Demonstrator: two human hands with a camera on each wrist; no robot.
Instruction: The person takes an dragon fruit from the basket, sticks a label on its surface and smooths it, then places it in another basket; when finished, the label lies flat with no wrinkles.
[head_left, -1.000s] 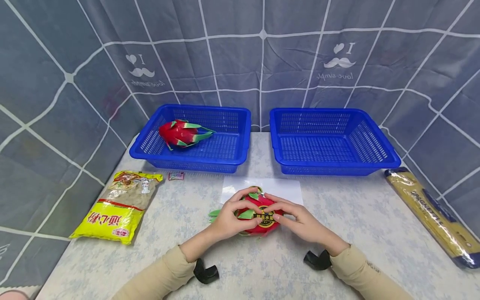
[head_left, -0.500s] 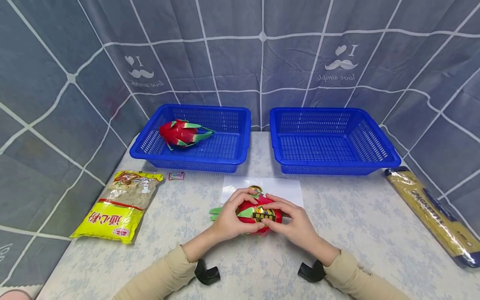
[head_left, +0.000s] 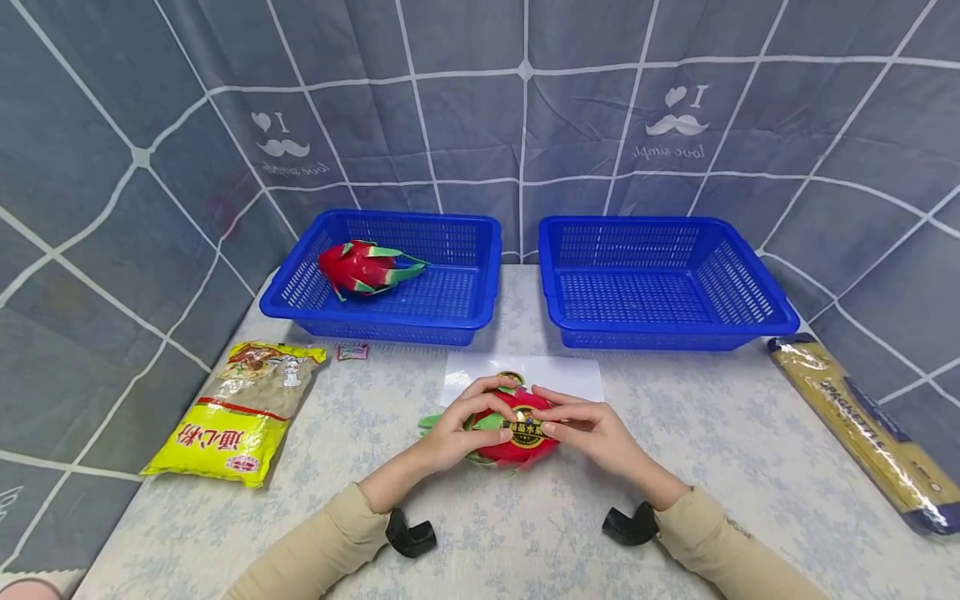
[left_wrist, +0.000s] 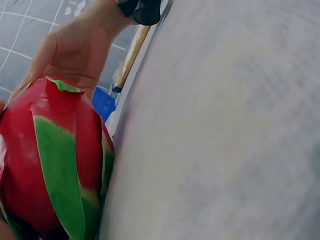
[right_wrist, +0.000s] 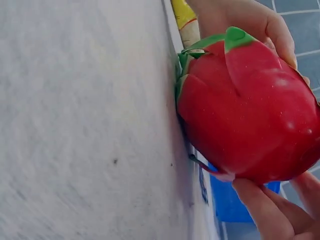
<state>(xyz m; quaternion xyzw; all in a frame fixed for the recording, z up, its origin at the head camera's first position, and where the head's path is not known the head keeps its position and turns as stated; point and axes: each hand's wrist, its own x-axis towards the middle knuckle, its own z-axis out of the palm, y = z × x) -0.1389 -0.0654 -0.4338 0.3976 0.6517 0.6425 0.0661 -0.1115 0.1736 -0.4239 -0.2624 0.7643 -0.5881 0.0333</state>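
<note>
Both hands grip a red dragon fruit [head_left: 517, 452] with green scales, low over the table at the front middle. The left hand [head_left: 459, 429] curls round its left end. At the right end the right hand [head_left: 603, 433] holds it, thumb and index finger close to the edge of a round black-and-gold sticker [head_left: 527, 427] on the fruit's upper side. From the left wrist, the fruit [left_wrist: 30, 165] covers most of the left hand. Fingers [right_wrist: 265, 210] of the right hand touch the fruit's side in the right wrist view.
Behind the hands lies a white sheet [head_left: 577, 379] with a similar round sticker [head_left: 512, 378]. A blue basket [head_left: 450, 317] at back left holds another dragon fruit [head_left: 360, 267]; a second blue basket [head_left: 637, 337] stands right. Pasta bag [head_left: 232, 417], small packet [head_left: 352, 352] and spaghetti pack [head_left: 862, 425] lie around.
The dragon fruit has turned slightly back and forth between the hands, and its sticker has shifted a little left. The right hand moved slightly inward, then partly back out.
</note>
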